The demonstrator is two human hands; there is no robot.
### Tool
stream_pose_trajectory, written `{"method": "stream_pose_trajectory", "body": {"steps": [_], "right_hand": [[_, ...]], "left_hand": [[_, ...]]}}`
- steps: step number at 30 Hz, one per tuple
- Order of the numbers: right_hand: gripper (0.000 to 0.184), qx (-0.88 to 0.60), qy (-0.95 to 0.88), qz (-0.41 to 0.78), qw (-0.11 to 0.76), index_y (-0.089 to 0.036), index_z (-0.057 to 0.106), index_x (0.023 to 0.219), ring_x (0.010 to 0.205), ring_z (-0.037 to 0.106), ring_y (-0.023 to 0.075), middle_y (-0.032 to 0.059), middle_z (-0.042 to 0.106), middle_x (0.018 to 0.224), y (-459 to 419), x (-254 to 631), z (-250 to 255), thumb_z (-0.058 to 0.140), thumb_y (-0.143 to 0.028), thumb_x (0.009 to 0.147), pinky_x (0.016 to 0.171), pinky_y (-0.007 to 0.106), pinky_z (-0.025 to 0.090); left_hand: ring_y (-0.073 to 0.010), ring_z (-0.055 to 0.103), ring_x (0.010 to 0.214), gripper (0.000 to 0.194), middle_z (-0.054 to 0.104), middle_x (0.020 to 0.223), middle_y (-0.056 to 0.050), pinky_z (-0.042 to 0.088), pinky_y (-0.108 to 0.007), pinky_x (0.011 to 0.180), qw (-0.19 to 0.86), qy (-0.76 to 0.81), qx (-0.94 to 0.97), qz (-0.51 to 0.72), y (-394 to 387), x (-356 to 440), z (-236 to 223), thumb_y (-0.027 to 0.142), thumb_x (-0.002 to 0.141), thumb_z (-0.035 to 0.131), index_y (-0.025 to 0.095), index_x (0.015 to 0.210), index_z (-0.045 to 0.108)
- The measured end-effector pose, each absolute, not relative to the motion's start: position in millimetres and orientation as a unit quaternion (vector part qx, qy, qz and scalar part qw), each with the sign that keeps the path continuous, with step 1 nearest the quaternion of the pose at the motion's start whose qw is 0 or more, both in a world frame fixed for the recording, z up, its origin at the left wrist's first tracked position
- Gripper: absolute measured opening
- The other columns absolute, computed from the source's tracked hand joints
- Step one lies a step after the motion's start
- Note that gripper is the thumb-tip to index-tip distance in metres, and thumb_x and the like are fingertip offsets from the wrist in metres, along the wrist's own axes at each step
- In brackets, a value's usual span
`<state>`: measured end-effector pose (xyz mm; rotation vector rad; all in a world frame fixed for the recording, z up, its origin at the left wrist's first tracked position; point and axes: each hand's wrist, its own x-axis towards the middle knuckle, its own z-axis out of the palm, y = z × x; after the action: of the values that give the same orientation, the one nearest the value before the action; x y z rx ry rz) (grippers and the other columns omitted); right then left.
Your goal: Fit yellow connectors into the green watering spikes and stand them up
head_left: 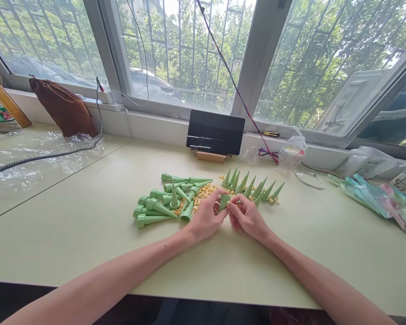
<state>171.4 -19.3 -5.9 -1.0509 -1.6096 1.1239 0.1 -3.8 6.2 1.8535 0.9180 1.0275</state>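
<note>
My left hand point(205, 217) is closed around a green plastic watering spike point(224, 201), its wide end uppermost. My right hand point(249, 218) pinches at the side of this spike; a small yellow valve seems to be at its fingertips, mostly covered by them. Left of my hands lies a heap of green watering spikes point(157, 220), most on their sides and one standing point up. Small yellow valves point(201, 194) are piled between this heap and my left hand. Behind my right hand, several spikes point(242, 183) stand point up in rows, with yellow valves at their bases.
A black tablet point(215, 133) leans on a stand by the window. A brown drawstring bag point(62, 108) and a dark cable point(50, 155) are at the left. Clear plastic bags point(292, 151), a coiled white cable point(309, 179) and blue and pink packets point(372, 196) lie at the right.
</note>
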Motion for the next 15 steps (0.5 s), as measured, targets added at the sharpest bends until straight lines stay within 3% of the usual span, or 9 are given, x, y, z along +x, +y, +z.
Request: {"method": "stream_pose_trajectory", "body": {"steps": [8,15], "right_hand": [[0.037,-0.433,-0.648,0.446,0.44,-0.023,0.044,0.079,0.029,0.047,0.01,-0.0065,0.057,0.048,-17.5,171.0,-9.3,0.047,-0.056,0.096,0.027,0.018,0.03],[0.04,-0.44,-0.649,0.428,0.449,-0.022,0.046,0.076,0.03,0.047,0.0106,-0.006,0.054,0.048,-16.7,170.9,-9.6,0.047,-0.057,0.095,0.028,0.021,0.029]], "left_hand": [[-0.0095,0.054,0.05,0.03,0.05,0.071,0.006,0.046,-0.023,0.05,0.415,0.361,0.73,0.407,-2.9,-0.1,6.0,0.037,0.088,0.059,0.024,0.114,0.05],[-0.0095,0.055,0.049,0.032,0.05,0.07,0.006,0.046,-0.023,0.05,0.448,0.359,0.709,0.41,-3.1,0.7,6.2,0.037,0.087,0.06,0.024,0.114,0.05]]}}
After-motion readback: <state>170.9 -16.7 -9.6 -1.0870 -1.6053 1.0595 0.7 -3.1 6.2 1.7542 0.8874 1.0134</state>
